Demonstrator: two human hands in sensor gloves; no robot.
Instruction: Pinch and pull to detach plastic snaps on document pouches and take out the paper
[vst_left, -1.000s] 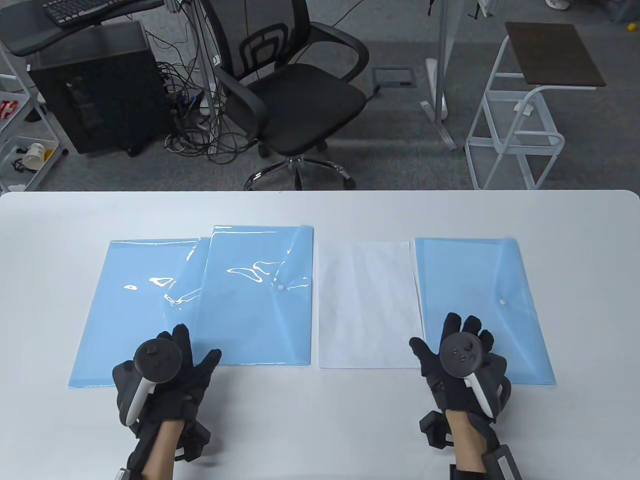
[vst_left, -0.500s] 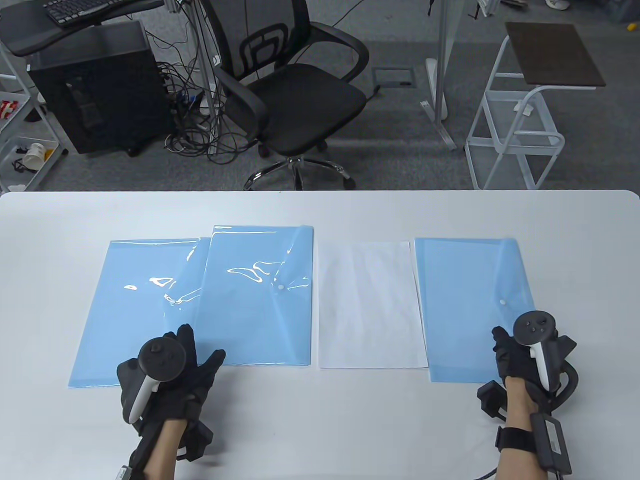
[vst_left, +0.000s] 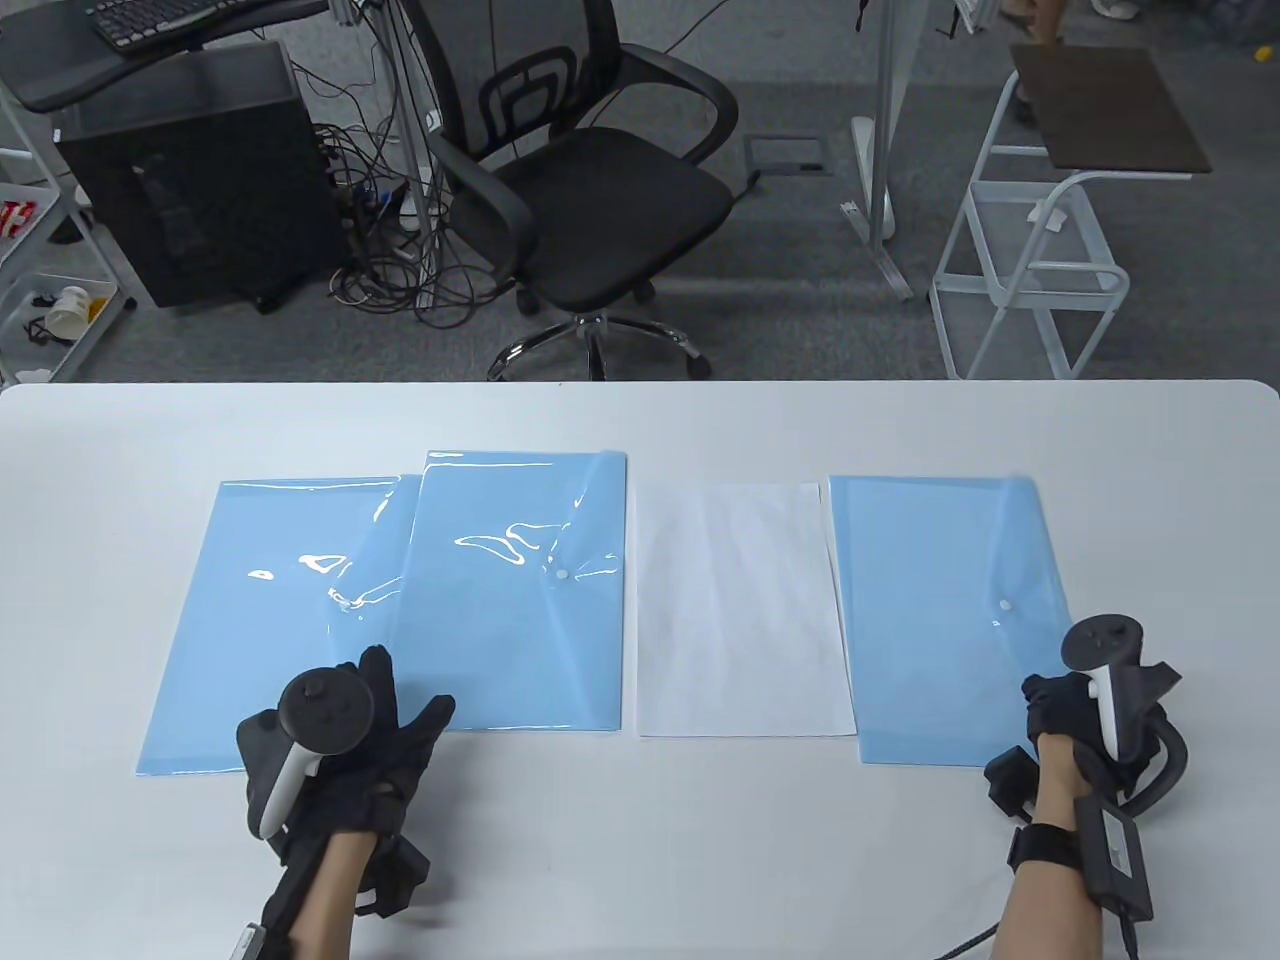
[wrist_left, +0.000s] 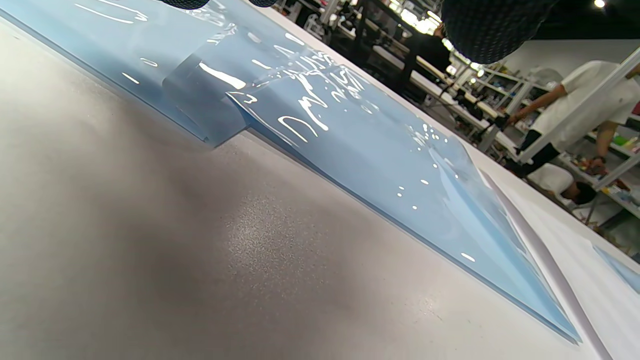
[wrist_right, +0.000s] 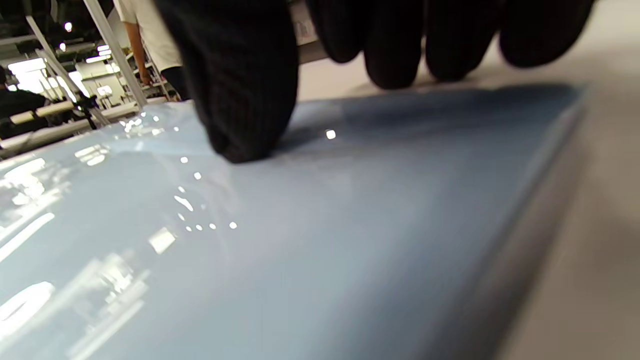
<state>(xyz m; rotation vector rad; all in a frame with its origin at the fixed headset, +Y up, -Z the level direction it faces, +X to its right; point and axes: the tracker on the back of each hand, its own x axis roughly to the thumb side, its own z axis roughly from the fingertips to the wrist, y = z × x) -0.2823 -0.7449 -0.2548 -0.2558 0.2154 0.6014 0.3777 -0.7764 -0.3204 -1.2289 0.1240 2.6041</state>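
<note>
Three blue document pouches lie in a row. The left pouch (vst_left: 260, 620) is partly under the middle pouch (vst_left: 520, 600), whose white snap (vst_left: 562, 575) shows. A white paper sheet (vst_left: 735, 610) lies between the middle pouch and the right pouch (vst_left: 950, 610), which has its own snap (vst_left: 1005, 606). My left hand (vst_left: 385, 700) rests with spread fingers on the near edges of the left and middle pouches. My right hand (vst_left: 1050, 700) stands on its side at the right pouch's right edge. Its thumb (wrist_right: 240, 135) presses the right pouch (wrist_right: 300, 240) and the curled fingertips (wrist_right: 395, 70) meet its far edge.
The white table (vst_left: 640, 850) runs the full width of the table view. An office chair (vst_left: 580, 190), a computer tower (vst_left: 190, 170) and a white rack (vst_left: 1040, 230) stand on the floor behind it. People work at benches in the background of both wrist views.
My right hand moved from the right pouch's near left corner to its right edge and turned on its side, fingers curling. My left hand barely shifted.
</note>
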